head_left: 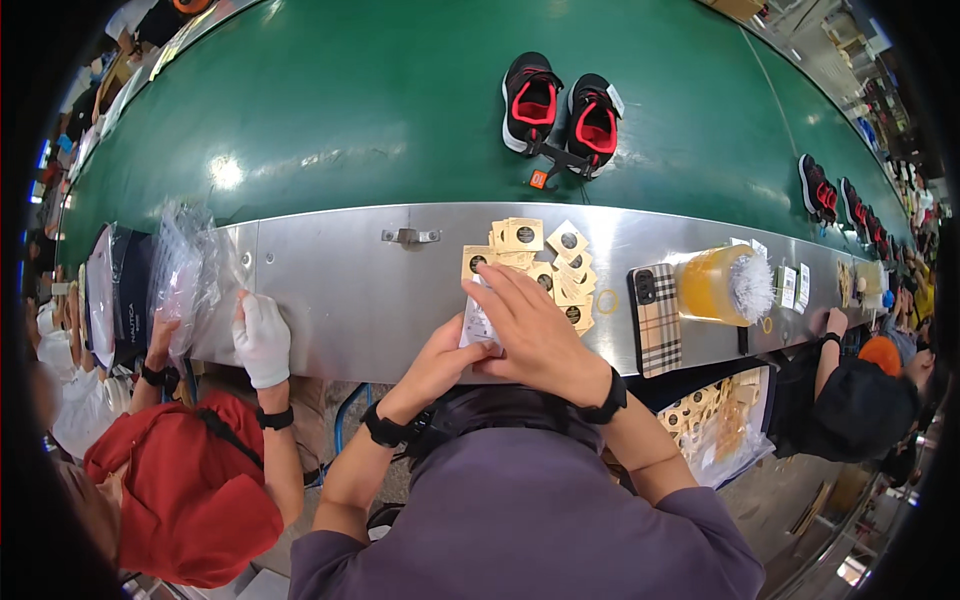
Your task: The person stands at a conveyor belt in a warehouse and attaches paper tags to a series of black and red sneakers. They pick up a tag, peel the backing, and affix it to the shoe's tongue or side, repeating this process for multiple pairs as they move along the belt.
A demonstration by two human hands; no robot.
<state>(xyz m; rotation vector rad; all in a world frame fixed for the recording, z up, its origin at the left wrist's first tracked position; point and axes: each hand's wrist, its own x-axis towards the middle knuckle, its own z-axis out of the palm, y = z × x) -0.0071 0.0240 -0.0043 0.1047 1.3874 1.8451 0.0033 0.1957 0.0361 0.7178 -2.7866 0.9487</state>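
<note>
My left hand (pixel 437 368) grips a small stack of white printed paper tags (pixel 476 322) from its near side, thumb along the lower edge. From the right, my right hand (pixel 543 338) reaches over the same tags, fingers together and pressing on them, hiding much of the stack. Just beyond my fingertips, tan square cards with dark round marks (pixel 523 236) lie in an uneven pile on the metal ledge. More such cards (pixel 567 241) overlap in a loose column to the right of the pile.
A plaid-cased phone (pixel 655 318) and a yellow tub (pixel 705 287) bristling with white fasteners (pixel 750 285) are to the right. Beyond the ledge, black-and-red shoes (pixel 532 103) rest on a green belt (pixel 370 110). On the left, a red-capped co-worker's white-gloved hand (pixel 263 338) nears clear plastic bags (pixel 190 275).
</note>
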